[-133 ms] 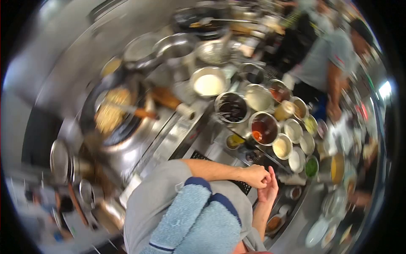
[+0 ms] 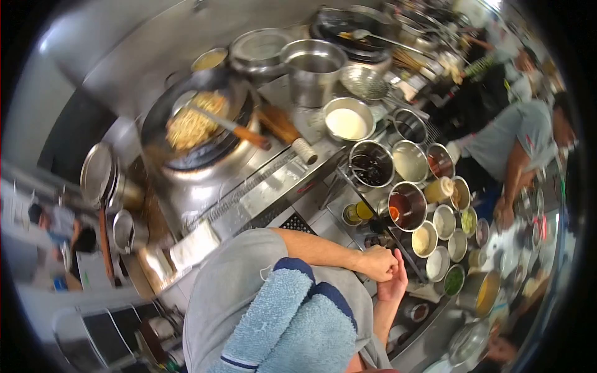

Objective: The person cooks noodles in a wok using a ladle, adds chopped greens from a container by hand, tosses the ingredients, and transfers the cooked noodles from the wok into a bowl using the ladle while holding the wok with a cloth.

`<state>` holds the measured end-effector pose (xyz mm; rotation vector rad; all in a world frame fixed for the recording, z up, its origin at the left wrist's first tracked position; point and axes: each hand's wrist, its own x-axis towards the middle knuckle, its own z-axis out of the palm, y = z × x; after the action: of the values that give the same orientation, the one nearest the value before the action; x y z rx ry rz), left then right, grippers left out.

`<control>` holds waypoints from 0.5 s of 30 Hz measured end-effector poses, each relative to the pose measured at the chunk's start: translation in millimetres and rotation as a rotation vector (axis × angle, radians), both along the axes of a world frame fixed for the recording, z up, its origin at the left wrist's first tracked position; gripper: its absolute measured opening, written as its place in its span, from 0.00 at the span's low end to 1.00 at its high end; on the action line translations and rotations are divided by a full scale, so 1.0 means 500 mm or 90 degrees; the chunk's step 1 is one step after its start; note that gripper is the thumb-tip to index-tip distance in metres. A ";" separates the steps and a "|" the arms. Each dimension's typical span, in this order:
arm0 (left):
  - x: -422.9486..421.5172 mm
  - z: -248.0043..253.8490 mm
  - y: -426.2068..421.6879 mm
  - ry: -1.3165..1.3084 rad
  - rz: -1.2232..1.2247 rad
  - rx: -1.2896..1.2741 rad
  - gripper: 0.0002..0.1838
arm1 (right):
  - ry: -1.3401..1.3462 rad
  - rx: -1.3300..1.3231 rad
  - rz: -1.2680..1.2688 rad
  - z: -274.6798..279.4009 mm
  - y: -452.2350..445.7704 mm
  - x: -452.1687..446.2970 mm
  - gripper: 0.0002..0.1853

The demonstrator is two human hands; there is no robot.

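Observation:
My left hand (image 2: 377,263) is closed, its fingertips touching my right hand (image 2: 393,285); whatever they may hold is hidden. My right hand has its palm turned up and at least one finger stretched out. Both meet just in front of my body, beside the counter with sauce pots. Near them are a pot of red sauce (image 2: 407,206), a pale powder bowl (image 2: 424,240) and a bowl of chopped greens (image 2: 454,280). A blue towel (image 2: 273,311) hangs over my front.
A wok (image 2: 155,127) holds noodles (image 2: 194,121) and a wooden-handled ladle (image 2: 250,135). A tall steel pot (image 2: 313,78) and a bowl of white liquid (image 2: 348,123) stand behind. A co-worker (image 2: 507,146) is at the right; another person (image 2: 59,224) is far left.
The view has turned, so the wok, pots and co-worker sit farther right and the picture is sharper. My hands keep nearly the same pose.

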<state>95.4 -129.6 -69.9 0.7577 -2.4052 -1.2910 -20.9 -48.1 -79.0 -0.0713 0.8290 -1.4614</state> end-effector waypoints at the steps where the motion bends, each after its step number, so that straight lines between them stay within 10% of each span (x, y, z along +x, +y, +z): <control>1: 0.000 -0.019 0.003 0.007 0.056 -0.017 0.09 | 0.007 0.014 0.039 -0.005 -0.017 -0.001 0.24; 15: 0.130 -0.070 0.122 -0.008 0.413 0.044 0.08 | 0.019 0.158 0.537 -0.074 -0.106 0.066 0.22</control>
<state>160.3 -68.5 -104.8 1.4139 -1.8713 -1.0870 12.1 -101.3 -115.8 -0.2266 0.8517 -0.5633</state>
